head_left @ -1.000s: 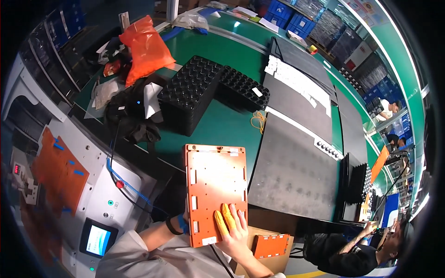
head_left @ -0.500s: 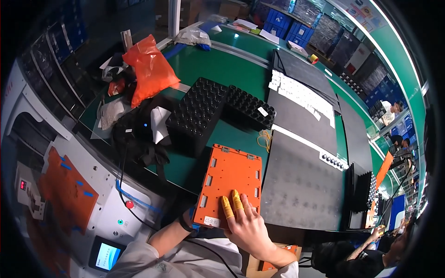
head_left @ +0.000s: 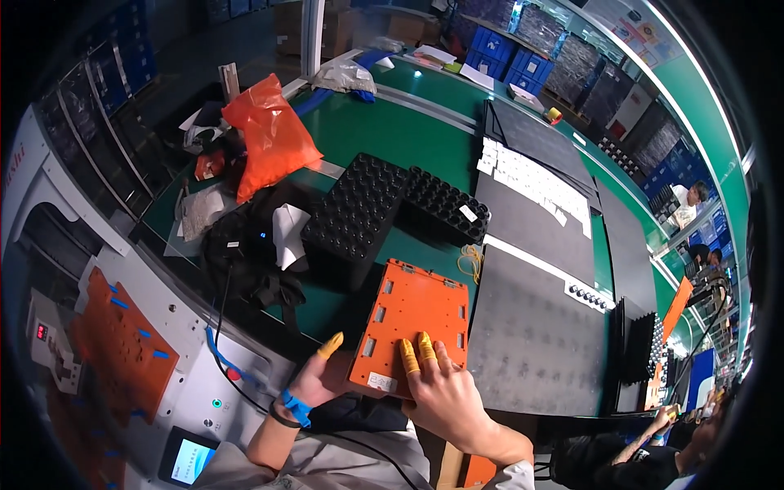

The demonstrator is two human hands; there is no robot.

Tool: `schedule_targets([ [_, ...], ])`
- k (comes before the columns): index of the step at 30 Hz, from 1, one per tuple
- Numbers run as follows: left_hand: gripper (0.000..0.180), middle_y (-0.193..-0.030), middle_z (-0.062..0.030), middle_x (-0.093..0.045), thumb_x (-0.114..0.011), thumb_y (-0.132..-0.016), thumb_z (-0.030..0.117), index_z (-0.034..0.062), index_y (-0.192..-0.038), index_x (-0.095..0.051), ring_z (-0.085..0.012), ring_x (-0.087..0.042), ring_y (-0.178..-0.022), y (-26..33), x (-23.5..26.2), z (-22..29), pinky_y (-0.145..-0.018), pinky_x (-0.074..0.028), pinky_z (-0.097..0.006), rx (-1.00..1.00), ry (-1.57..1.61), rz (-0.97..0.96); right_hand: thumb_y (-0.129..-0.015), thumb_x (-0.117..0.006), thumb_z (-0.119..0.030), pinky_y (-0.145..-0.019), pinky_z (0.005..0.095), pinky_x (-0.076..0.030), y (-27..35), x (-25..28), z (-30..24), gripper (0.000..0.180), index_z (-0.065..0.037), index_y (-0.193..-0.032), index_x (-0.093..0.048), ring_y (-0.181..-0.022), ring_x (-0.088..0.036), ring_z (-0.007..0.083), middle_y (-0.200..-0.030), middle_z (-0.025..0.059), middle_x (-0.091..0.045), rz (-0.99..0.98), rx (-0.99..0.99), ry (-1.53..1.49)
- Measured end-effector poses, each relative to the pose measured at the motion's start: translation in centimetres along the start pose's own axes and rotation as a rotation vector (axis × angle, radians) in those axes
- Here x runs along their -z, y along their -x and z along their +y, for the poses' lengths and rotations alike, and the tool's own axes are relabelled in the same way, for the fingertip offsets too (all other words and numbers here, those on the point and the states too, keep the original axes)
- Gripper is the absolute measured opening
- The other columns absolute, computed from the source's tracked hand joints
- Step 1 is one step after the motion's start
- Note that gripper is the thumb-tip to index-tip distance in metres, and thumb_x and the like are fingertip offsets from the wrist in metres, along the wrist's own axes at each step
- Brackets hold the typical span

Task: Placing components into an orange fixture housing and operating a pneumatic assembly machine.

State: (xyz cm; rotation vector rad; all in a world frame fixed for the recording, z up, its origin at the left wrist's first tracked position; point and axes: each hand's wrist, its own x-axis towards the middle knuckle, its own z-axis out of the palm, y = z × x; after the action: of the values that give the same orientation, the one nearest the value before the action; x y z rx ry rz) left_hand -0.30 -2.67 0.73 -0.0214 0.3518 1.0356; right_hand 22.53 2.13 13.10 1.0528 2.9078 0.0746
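A rectangular orange plate (head_left: pixel 415 327) with slots, small holes and a white label near its lower left corner lies tilted at the front of the green table. My right hand (head_left: pixel 445 400) grips its lower edge, with fingers along the top face and the thumb hidden. Two of those fingers wear yellow finger cots. At the plate's lower left side is my left hand (head_left: pixel 322 380), open, its yellow-tipped thumb stretched up and away from the plate. Its other fingers are out of sight behind the edge. A blue band and a dark strap circle the left wrist.
Beyond the plate stand two black trays (head_left: pixel 359 204) (head_left: pixel 445 200) with round pockets. An orange bag (head_left: pixel 269 139) lies farther left. Dark flat panels (head_left: pixel 539 327) cover the right side. A machine with a small screen (head_left: pixel 192 459) is at lower left; a co-worker (head_left: pixel 629 457) sits at lower right.
My left hand has come out from under the plate to its lower left, thumb now raised. The right hand remains on the plate. The whole view has shifted slightly.
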Motion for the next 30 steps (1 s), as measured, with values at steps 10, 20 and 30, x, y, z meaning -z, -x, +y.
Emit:
schedule_targets([
  [10,0.061,-0.106,-0.0090,-0.071,-0.094,-0.072,0.033,-0.0040,-0.113,-0.067,-0.0166,-0.069,-0.097,2.0,-1.1,-0.3,-0.090,-0.054,-0.029,-0.628,-1.385,0.203,-0.070,-0.077,-0.018,-0.107,0.0486,-0.049,-1.3,-4.0,1.3,0.087,-0.001,-0.149,-0.046,-0.141,-0.042,0.0445,-0.146,0.0272,-0.046,0.096,-0.012,-0.084],
  [20,0.050,-0.109,-0.0077,-0.070,-0.091,-0.070,0.040,0.0014,-0.096,-0.073,-0.0285,-0.062,-0.102,-0.1,0.0,0.3,-0.092,-0.045,-0.040,-0.987,-1.884,0.404,-0.091,-0.060,-0.015,-0.112,0.0528,-0.042,-1.9,-5.8,0.7,0.066,0.003,-0.151,-0.041,-0.140,-0.042,0.0535,-0.154,0.0327,-0.039,0.149,-0.043,-0.057],
  [30,0.052,-0.115,-0.0043,-0.068,-0.087,-0.070,0.045,0.0032,-0.099,-0.075,-0.0275,-0.057,-0.109,-2.0,0.6,1.7,-0.093,-0.040,-0.042,-1.000,-2.116,0.395,-0.084,-0.075,-0.023,-0.114,0.0509,-0.038,-2.3,-6.6,2.9,0.076,-0.004,-0.151,-0.045,-0.144,-0.039,0.0472,-0.152,0.0271,-0.043,0.157,-0.039,-0.152],
])
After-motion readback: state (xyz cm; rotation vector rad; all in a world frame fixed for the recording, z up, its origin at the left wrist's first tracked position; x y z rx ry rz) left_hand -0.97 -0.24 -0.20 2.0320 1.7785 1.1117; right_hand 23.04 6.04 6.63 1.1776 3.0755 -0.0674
